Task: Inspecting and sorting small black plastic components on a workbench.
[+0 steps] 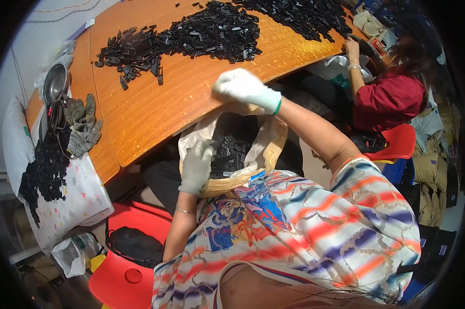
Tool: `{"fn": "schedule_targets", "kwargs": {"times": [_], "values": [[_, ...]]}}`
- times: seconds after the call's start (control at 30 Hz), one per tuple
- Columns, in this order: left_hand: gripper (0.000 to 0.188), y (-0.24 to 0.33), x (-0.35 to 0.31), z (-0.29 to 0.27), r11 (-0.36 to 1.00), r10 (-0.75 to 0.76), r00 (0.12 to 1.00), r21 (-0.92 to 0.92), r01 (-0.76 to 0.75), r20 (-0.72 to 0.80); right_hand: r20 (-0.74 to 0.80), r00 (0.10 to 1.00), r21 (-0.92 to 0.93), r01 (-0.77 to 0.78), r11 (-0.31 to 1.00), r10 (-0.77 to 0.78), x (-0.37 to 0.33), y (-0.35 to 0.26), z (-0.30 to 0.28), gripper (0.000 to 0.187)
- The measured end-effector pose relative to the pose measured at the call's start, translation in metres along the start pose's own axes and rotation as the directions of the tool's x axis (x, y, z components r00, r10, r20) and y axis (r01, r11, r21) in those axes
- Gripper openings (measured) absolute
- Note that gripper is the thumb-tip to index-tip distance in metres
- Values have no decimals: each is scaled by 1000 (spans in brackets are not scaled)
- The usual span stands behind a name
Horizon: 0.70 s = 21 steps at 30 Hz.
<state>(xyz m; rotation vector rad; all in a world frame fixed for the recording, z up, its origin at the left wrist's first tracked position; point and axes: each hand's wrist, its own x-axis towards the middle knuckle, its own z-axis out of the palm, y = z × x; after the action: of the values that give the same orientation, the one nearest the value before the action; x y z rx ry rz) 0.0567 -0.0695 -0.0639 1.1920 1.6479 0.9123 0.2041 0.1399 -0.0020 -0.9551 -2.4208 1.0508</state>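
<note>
A cream cloth-like bag [275,141] with a white lining stands at my lap, its mouth spread. Small black plastic pieces [229,157] lie inside it. My left hand [195,169], in a pale grey glove, rests over the bag's left rim, its fingers apart and pointing inward. Past the bag's far side, my right hand [248,91] in a white glove hovers at the table's near edge. Its fingers look curled but are smeared by motion, so I cannot see what, if anything, is in them. Loose black pieces [209,33] are heaped on the wooden table [165,105].
Another heap of black pieces [299,18] lies farther right, where a person in a red top [392,103] sits. To the left are a metal bowl [56,85], patterned grey gloves [83,126] and black scraps [49,165]. A red chair [127,280] stands beside me.
</note>
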Motion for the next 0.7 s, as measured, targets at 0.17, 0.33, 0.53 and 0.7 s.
{"fn": "schedule_targets", "kwargs": {"times": [0.17, 0.33, 0.53, 0.7], "values": [[27, 16, -3, -9, 907, 276, 955, 359, -220, -112, -382, 924, -462, -198, 864, 8, 25, 30, -11, 27], [23, 43, 51, -49, 869, 386, 832, 459, -183, -398, -384, 922, -586, -205, 784, -45, 53, 37, -4, 26], [27, 46, 146, -92, 734, 460, 731, 679, 5, -503, -323, 901, -629, 24, 777, -289, 88, 43, 18, 7], [19, 38, 161, -101, 688, 450, 738, 722, 74, -504, -188, 932, -542, 165, 824, -310, 90, 11, 31, 14]]}}
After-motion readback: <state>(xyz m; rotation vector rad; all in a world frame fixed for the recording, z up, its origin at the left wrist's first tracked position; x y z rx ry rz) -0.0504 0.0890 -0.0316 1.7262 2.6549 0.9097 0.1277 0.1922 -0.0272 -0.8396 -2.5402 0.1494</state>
